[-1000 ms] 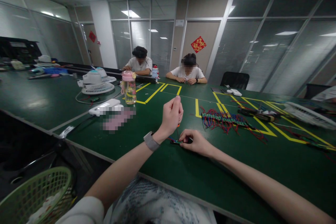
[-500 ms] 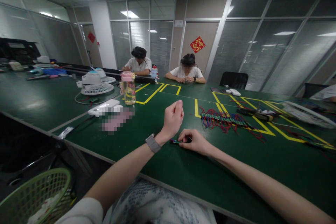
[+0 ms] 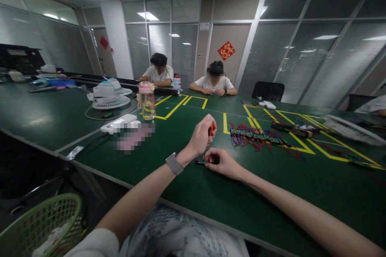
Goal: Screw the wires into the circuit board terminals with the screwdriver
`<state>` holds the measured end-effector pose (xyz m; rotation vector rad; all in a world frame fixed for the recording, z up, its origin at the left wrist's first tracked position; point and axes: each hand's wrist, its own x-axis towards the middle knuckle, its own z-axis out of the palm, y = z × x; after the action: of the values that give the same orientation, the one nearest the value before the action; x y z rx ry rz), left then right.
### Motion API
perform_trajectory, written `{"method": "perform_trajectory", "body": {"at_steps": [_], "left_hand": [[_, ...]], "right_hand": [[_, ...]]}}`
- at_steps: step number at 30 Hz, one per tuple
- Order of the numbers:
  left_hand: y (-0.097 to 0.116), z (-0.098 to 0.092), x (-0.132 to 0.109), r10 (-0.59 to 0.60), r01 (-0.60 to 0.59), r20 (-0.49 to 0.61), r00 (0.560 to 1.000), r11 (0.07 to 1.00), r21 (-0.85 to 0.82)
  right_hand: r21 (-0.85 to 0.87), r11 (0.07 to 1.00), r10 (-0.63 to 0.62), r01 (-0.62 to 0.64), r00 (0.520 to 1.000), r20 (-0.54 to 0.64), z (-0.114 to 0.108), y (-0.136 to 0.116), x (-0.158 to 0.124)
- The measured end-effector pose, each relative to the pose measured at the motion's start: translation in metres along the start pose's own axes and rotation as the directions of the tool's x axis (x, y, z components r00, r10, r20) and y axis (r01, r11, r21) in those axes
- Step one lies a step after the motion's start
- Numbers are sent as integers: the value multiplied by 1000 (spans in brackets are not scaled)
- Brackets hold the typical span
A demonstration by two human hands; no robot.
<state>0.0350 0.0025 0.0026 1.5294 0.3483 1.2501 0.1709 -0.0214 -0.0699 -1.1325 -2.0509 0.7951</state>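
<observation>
My left hand [image 3: 201, 135] is raised just above the green table [image 3: 187, 192], fingers closed around a small tool with an orange and black handle [image 3: 210, 130] that points down. My right hand [image 3: 222, 162] rests on the table, fingers pinched on a small green connector piece with coloured wires [image 3: 201, 162]. The tool's tip comes down at that piece, between the two hands. A grey watch [image 3: 174, 163] sits on my left wrist.
A heap of red, blue and green wired pieces [image 3: 259, 137] lies to the right inside yellow tape lines. A pink-lidded bottle [image 3: 146, 100], white fans [image 3: 106, 95] and a white device [image 3: 119, 123] stand left. Two people sit across. A green basket [image 3: 39, 225] is at lower left.
My left hand has dropped slightly and turned, so the orange tool handle now shows at its fingertips. My right hand stays on the small piece.
</observation>
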Motion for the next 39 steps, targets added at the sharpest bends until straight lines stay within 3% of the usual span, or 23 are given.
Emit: {"method": "perform_trajectory", "body": {"at_steps": [4,8,13,17,19,22,26,28,31,33,37,39], "left_hand": [[2,-10,0,52,-54,54,997,998,33],[4,-20,-3,110,-110,13,994,970,215],[10,-17,-9,177,-174,24,984,921,350],[14,-16,-9,93,-112,146,985,985,130],[13,-18,-8,61,-74,146,987,993,89],[10,-19,-8,106,-117,60,993,968,220],[13,-16,-12,282,-230,-27,959,831,507],[15,-15,-13,267,-239,6,964,853,464],[15,-17,-12,109,-130,115,987,973,192],[13,-18,-11,54,-70,136,989,991,115],[10,-18,-12,195,-175,-21,981,916,361],[12,-16,-13,279,-229,-31,960,841,489]], "right_hand": [[-62,997,-51,47,996,-68,6,0,-3],[-143,988,-72,56,991,-109,7,3,-8],[-194,976,-121,99,987,-106,6,4,-10],[-212,971,-129,107,987,-91,6,1,-10],[-208,973,-121,102,989,-81,6,1,-9],[-183,978,-116,100,990,-77,6,3,-8],[-159,982,-117,101,989,-91,6,6,-8],[-147,984,-114,99,989,-95,6,6,-8],[-140,985,-118,104,988,-96,6,6,-8],[-138,985,-116,102,988,-98,6,7,-8],[-138,985,-118,104,988,-100,7,7,-8],[-132,986,-113,100,989,-99,7,7,-8]]}}
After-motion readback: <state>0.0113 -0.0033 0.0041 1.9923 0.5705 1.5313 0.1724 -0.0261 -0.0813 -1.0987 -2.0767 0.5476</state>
